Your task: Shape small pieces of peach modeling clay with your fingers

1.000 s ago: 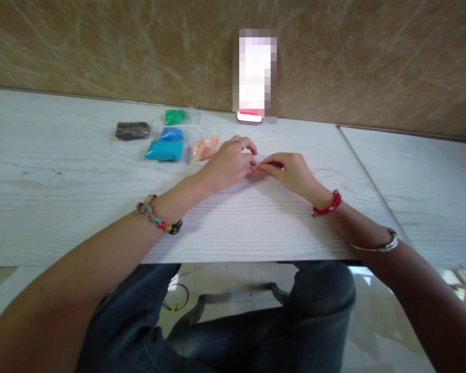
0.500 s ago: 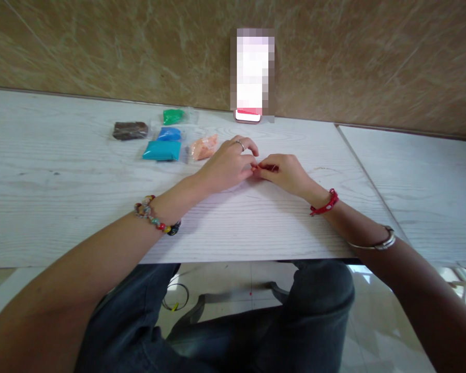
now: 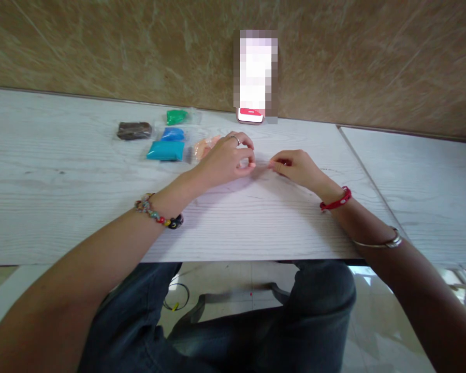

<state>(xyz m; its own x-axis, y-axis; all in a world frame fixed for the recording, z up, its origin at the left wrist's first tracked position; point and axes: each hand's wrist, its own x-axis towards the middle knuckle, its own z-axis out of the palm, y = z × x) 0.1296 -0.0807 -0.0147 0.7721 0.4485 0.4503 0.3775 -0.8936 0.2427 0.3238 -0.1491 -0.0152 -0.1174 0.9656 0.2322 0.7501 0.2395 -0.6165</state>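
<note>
Over the white wood-grain table [image 3: 217, 223], my left hand [image 3: 229, 158] is closed in a pinch, thumb against forefinger, with a ring on one finger. A short gap to its right separates it from my right hand [image 3: 293, 165], whose fingertips are pressed together too. Whatever either pinch holds is too small to make out. Just behind my left hand lies a clear packet of peach clay-like material [image 3: 202, 148], partly covered by that hand. Left of it are a teal packet [image 3: 165, 151], a blue packet [image 3: 173, 134], a green packet [image 3: 176, 116] and a brown wrapped block [image 3: 134, 130].
A phone [image 3: 250, 115] with a blurred bright screen leans against the brown marbled wall [image 3: 140, 52]. A seam [image 3: 367, 173] crosses the table at right. Below the front edge are my legs [image 3: 314, 300] and a cable loop [image 3: 177, 296] on the floor.
My hands were touching at the fingertips and have moved apart, the right hand shifting rightward. The view has shifted slightly; the packets lie as before.
</note>
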